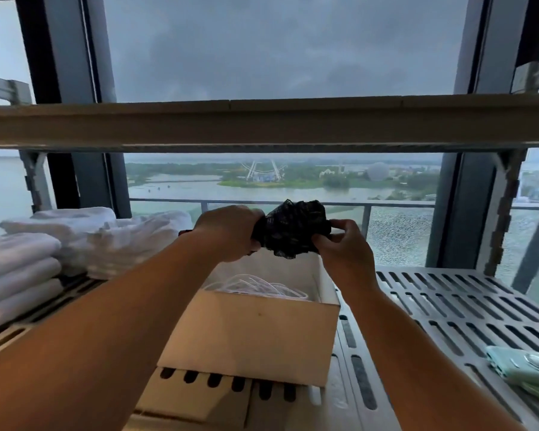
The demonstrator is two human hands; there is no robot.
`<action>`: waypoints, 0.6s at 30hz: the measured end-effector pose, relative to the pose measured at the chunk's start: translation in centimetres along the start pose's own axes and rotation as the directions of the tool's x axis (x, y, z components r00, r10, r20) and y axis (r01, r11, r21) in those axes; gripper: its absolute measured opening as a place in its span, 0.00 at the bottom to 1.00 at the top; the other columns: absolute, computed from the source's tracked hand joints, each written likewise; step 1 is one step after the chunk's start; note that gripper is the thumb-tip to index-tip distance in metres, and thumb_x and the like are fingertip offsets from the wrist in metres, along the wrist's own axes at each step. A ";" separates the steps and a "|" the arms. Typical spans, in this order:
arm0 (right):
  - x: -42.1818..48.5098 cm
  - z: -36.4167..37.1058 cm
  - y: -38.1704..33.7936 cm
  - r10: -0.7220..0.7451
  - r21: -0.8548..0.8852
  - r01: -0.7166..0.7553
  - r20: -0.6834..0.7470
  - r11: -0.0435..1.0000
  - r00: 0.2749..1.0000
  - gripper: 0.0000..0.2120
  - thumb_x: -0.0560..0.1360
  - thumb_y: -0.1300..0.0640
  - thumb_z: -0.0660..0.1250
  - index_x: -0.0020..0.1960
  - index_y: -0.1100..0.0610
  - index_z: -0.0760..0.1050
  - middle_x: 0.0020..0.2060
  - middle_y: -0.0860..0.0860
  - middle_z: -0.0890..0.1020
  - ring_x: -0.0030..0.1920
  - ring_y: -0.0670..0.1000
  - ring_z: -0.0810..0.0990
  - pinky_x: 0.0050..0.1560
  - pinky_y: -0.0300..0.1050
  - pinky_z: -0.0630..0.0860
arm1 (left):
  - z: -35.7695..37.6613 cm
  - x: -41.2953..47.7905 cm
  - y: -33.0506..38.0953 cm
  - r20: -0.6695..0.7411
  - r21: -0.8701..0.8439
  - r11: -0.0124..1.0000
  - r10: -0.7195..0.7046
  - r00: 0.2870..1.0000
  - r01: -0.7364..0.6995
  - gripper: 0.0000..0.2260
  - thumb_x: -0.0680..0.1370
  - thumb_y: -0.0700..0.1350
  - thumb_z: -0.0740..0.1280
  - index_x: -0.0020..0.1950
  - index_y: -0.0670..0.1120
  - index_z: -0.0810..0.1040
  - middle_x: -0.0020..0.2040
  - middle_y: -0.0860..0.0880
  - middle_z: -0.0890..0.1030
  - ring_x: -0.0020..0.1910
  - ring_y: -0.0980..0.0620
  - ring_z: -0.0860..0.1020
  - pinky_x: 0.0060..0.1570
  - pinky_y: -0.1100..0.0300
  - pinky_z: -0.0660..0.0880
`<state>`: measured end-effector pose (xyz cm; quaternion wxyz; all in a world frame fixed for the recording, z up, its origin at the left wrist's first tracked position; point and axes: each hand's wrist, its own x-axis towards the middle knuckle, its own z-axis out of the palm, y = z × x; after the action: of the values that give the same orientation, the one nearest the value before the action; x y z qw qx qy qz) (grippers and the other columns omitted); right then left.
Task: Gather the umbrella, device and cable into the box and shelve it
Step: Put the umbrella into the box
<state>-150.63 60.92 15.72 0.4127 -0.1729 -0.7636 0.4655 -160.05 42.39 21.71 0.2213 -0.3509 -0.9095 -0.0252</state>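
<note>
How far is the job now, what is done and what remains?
Done: the white cable lies in the open box. In hand: the left hand and right hand hold the black umbrella above it. Left: the green device lies on the shelf, outside the box.

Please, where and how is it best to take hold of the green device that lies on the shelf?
Probably pinch its long edges from above with the right hand, once free of the umbrella: the green device lies flat on the slotted shelf, right of the box.
</note>
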 end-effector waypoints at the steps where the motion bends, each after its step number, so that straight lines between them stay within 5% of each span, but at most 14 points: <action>1: 0.1 0.3 -0.1 -0.004 -0.044 0.005 0.021 0.999 1.000 0.18 0.74 0.49 0.71 0.62 0.51 0.75 0.42 0.45 0.83 0.44 0.49 0.80 0.41 0.43 0.71 | 0.3 0.1 -0.5 0.013 -0.002 1.000 0.007 1.000 -0.007 0.11 0.76 0.53 0.67 0.56 0.55 0.73 0.49 0.54 0.77 0.49 0.50 0.78 0.45 0.51 0.78; 9: 0.4 2.1 -0.4 -0.064 -0.288 0.096 0.117 0.953 0.991 0.27 0.74 0.53 0.66 0.72 0.51 0.70 0.64 0.53 0.78 0.63 0.55 0.76 0.58 0.45 0.70 | 3.1 0.8 -1.7 0.083 0.012 0.996 0.086 0.993 -0.087 0.12 0.74 0.55 0.69 0.55 0.55 0.74 0.50 0.54 0.78 0.48 0.50 0.77 0.41 0.55 0.72; 13: 0.9 2.5 -0.3 -0.158 -0.402 0.244 0.234 0.883 0.959 0.25 0.73 0.55 0.70 0.69 0.48 0.74 0.62 0.54 0.78 0.63 0.57 0.77 0.64 0.50 0.74 | 3.9 0.9 -2.2 0.147 0.043 0.997 0.063 0.987 -0.070 0.12 0.74 0.54 0.69 0.56 0.54 0.74 0.51 0.53 0.79 0.49 0.50 0.78 0.39 0.54 0.73; 18: 2.0 3.0 0.3 -0.180 -0.544 0.389 0.397 0.744 0.900 0.20 0.72 0.54 0.71 0.63 0.48 0.79 0.58 0.54 0.80 0.60 0.57 0.77 0.63 0.54 0.74 | 4.9 1.3 -2.0 0.295 0.009 0.997 0.075 0.953 -0.081 0.15 0.75 0.55 0.70 0.60 0.55 0.76 0.57 0.52 0.81 0.56 0.48 0.79 0.51 0.50 0.78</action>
<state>-154.19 60.68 15.72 0.2723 -0.0988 -0.9460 0.1458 -164.07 42.69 18.05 0.0883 -0.3839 -0.9180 0.0458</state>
